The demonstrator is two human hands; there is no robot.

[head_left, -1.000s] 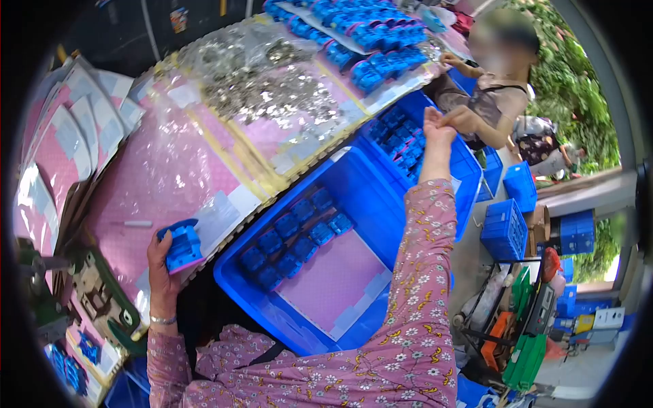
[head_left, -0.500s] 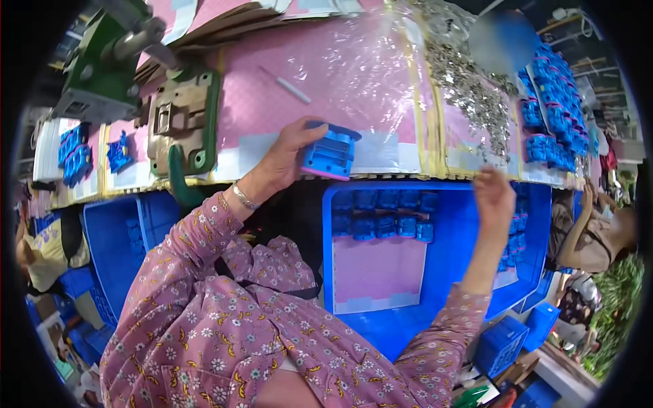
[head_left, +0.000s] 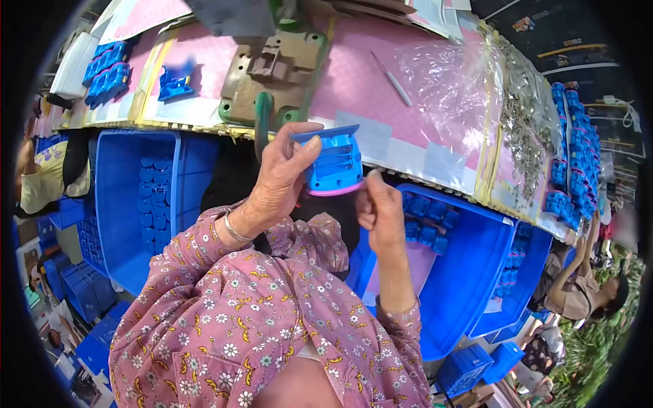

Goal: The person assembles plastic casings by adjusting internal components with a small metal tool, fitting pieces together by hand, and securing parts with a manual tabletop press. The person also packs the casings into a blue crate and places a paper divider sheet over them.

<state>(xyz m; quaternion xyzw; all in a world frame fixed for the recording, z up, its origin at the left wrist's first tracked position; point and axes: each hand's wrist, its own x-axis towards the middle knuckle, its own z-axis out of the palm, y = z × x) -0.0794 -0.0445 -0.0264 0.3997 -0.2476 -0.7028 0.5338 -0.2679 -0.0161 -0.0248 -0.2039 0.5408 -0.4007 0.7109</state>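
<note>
My left hand (head_left: 275, 178) grips a blue plastic battery-compartment housing (head_left: 337, 166) by its left side, thumb on the front. Its long open slots face me; a flat blue flap stands along the top and a pink rim runs along the bottom. Just right of the housing's lower corner is my right hand (head_left: 383, 212), fingers curled and pressed together. Whatever those fingers may hold is too small or hidden to make out. Behind the housing is the worktable's front edge, and a green-handled press fixture (head_left: 275, 75) stands beyond my left hand.
A white pen-like tool (head_left: 398, 88) and clear plastic film (head_left: 445, 95) lie on the pink tabletop. Small metal pieces (head_left: 524, 139) are heaped at right, near stacked blue housings (head_left: 578, 149). Blue bins (head_left: 469, 272) stand below the edge. Another person (head_left: 578, 285) sits at far right.
My view has swung to the right. My right hand has come from beside the metal pieces to the housing, which my left hand still holds.
</note>
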